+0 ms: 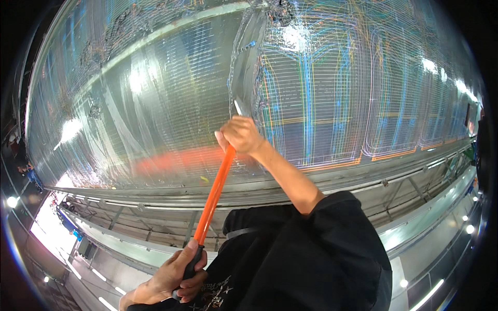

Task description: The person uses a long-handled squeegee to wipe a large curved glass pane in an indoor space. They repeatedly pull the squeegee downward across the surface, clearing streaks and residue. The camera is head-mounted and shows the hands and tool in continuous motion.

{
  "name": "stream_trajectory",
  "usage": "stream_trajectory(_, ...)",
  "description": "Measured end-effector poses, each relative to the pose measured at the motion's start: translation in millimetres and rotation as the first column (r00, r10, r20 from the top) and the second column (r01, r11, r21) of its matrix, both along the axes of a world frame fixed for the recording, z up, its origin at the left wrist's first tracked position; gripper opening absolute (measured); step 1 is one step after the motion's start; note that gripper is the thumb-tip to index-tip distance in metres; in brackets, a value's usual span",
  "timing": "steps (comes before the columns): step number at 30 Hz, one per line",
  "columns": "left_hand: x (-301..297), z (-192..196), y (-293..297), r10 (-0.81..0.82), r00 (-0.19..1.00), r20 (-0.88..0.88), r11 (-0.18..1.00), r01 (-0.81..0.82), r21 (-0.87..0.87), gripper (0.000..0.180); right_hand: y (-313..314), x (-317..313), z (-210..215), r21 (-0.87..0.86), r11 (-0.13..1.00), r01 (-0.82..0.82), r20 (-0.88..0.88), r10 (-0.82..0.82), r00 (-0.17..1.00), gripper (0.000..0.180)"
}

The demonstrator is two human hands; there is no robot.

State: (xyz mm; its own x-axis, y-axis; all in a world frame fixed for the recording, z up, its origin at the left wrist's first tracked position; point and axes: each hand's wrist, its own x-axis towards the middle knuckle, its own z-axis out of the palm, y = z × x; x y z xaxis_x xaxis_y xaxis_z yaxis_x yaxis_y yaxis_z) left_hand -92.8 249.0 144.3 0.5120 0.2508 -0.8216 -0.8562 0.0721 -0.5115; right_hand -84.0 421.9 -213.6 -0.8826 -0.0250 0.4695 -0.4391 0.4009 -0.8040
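Both my hands grip one long-handled scraper [213,199] with an orange shaft and a black grip at its lower end. My left hand [179,272] is wrapped round the black grip, close to my body. Further up, my right hand [240,136] closes round the top of the shaft, just below the pale blade [239,107]. The blade meets a wide glossy surface [171,103] at the lower end of a bare grey strip [248,62]. Ragged, crumpled film residue lines both edges of this strip. To its right, coloured lines and fine stripes cover the surface.
Dark, crumpled residue [280,13] lies in a clump at the top of the strip. A metal rail [150,202] runs along the near edge, in front of my body. Below it is a pale ledge [129,249]. Bright lamps reflect off the surface.
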Motion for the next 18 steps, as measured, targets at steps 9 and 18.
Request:
stream_trajectory(9, -150, -29, 55, 0.013, 0.988, -0.155, 1.000, -0.011, 0.009, 0.061, 86, -206, -13, 0.046, 0.998, 0.032, -0.168, -0.024, 0.985, 0.033)
stream_trajectory(18, -141, -147, 92, 0.456, 0.809, -0.372, 0.853, -0.278, 0.441, 0.052, 195, -292, -14, 0.499, 0.855, -0.137, -0.094, 0.211, 0.973, 0.039)
